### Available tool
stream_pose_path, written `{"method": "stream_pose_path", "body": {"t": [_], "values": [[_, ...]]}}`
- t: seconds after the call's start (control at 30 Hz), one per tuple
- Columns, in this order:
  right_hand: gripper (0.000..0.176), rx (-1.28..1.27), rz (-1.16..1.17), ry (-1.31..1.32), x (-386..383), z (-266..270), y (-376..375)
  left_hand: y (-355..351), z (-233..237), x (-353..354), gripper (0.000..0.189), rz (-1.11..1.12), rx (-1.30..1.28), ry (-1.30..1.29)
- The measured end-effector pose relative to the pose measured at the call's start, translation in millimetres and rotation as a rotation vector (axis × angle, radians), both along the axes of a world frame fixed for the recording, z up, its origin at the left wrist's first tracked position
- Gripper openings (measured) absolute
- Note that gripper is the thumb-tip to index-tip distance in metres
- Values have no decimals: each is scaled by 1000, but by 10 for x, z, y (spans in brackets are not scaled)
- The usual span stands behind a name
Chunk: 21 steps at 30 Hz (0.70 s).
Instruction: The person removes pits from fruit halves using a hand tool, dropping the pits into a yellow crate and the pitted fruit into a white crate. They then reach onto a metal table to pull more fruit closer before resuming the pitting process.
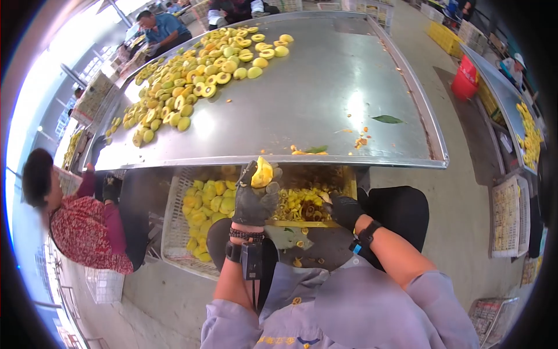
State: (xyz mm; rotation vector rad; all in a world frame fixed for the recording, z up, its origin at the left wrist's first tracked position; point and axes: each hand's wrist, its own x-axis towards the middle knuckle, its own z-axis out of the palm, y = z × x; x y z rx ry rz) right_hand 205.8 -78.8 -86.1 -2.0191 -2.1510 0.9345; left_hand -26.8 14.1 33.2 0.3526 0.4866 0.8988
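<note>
My left hand [256, 200], in a dark glove, grips a yellow peach piece [263, 173] just below the table's near edge. My right hand [344, 210], also gloved, is curled closed at the right side of a yellow crate [302, 223]. Whatever sits in its fingers is too small to make out. Yellow scraps and brown pits [303, 203] fill that crate between my hands. To the left, a white crate [174, 232] holds many yellow peach pieces [203, 209], partly hidden by my left arm and knee.
A metal table [302, 93] with a raised rim carries a heap of halved peaches [197, 75] on its left. A leaf [387, 119] and scraps lie at right. A person in a red patterned top [90, 238] sits close on my left. A red bucket [465, 78] stands right.
</note>
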Motion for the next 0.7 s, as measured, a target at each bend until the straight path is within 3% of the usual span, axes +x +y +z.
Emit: {"method": "stream_pose_path", "body": {"t": [0.07,0.1,0.2,0.23,0.27,0.33,0.4,0.5,0.53,0.6,0.67,0.7], "values": [[36,-111,149,-115,27,74,-60,-157,-60,104,31,417,624,641],[40,-207,241,-161,99,-243,-13,-124,-1,-23,32,309,472,540],[40,14,63,-73,49,-212,-3,-26,133,-216,35,189,318,108],[41,-13,21,-3,44,-164,18,-105,146,-120,34,415,719,494],[41,-19,63,-31,24,-53,-5,-124,192,-190,32,544,876,677],[41,-25,162,-85,23,99,-42,-57,271,-503,31,423,478,506],[36,20,184,-71,49,-99,-86,-3,336,-872,29,406,156,262],[34,86,164,3,55,-230,-102,14,-110,-1662,41,827,1065,1480],[35,66,129,15,-1,-182,-122,-61,-79,-1846,42,813,993,1636],[39,37,42,35,-37,-8,-135,-168,-181,-2282,35,679,192,111],[39,39,-44,43,-126,83,-72,-345,-367,-2428,30,789,273,499],[38,37,-85,44,-170,111,-46,-414,-396,-2478,29,744,252,439]]}}
